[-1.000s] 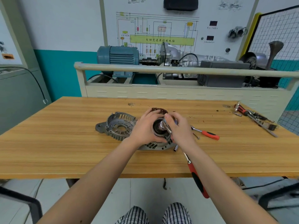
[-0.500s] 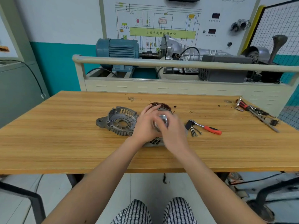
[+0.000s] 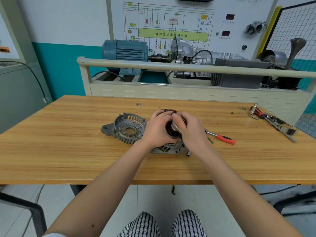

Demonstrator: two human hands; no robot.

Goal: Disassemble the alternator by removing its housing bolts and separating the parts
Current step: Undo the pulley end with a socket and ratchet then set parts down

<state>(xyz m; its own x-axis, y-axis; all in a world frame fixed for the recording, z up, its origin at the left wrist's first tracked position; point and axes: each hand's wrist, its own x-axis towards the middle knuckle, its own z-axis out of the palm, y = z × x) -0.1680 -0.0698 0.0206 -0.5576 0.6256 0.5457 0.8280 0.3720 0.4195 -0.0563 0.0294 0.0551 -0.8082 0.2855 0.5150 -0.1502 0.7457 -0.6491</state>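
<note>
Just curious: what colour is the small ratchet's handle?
Red-orange with black, on the ratchet, head view.

An automotive training workshop: a wiring-diagram board [image 3: 172,26] on the wall, a motor-and-gearbox rig [image 3: 171,55] beneath it, hand tools [image 3: 271,119] on a wooden surface [image 3: 68,151].

Blue electric motor [image 3: 124,52] and wiring diagram board [image 3: 172,29] behind the wooden table [image 3: 68,151].

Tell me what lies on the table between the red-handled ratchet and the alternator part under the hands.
In the head view, a few small loose metal bits, likely bolts or sockets, lie between the red-handled ratchet and the alternator part. The right hand hides the rest.
</note>
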